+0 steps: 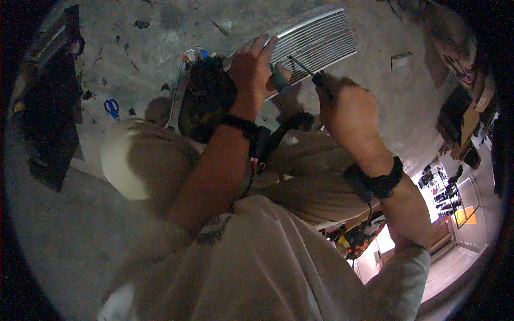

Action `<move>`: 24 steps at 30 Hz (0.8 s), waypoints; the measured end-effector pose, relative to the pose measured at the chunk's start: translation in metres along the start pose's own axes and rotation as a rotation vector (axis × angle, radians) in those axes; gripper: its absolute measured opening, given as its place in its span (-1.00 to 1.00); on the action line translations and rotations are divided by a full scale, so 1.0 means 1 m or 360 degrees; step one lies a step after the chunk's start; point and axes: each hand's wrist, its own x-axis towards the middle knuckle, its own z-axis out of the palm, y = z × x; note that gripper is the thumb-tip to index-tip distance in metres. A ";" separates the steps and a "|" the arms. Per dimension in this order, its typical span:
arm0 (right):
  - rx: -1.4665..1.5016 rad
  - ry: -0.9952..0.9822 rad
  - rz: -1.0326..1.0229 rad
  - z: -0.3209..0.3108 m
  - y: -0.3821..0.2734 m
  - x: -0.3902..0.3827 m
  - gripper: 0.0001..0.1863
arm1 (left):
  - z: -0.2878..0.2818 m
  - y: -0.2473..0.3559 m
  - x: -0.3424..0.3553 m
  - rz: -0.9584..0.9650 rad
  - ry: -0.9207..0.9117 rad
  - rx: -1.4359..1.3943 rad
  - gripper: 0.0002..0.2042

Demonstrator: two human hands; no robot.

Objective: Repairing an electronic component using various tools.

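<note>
Fingers of the left hand [251, 72] lie partly spread over the near end of a slatted metal panel [321, 40]; whether they grip it cannot be told. The right hand [348, 107] is closed around a screwdriver [302, 66], its tip over the slats. The panel lies just ahead of both hands, its long axis slanting away to the right, the left hand nearer. Beneath is concrete floor [375, 27], with blue-handled scissors [111, 108] leftward; the room brightens at lower right.

Dim, grainy, dark-rimmed fisheye view; glare at lower right
</note>
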 end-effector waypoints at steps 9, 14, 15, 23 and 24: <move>0.0629 -0.0024 0.0324 0.002 0.021 0.028 -0.65 | 0.004 -0.002 0.006 0.0190 0.0184 0.0089 -0.35; 0.0041 0.0131 -0.0118 -0.002 0.008 -0.001 -0.61 | 0.003 -0.003 0.006 0.0261 0.0277 0.0009 -0.34; -0.0148 0.0044 -0.0185 -0.002 0.006 -0.003 -0.59 | 0.002 -0.002 0.005 0.0200 0.0200 0.0048 -0.34; -0.0484 -0.0128 -0.0395 -0.009 -0.004 0.001 -0.59 | -0.014 0.007 0.009 0.0085 0.0018 0.0067 -0.30; -0.0421 -0.0180 -0.0304 -0.010 -0.006 0.001 -0.61 | -0.016 0.008 0.008 0.0113 0.0075 0.0046 -0.30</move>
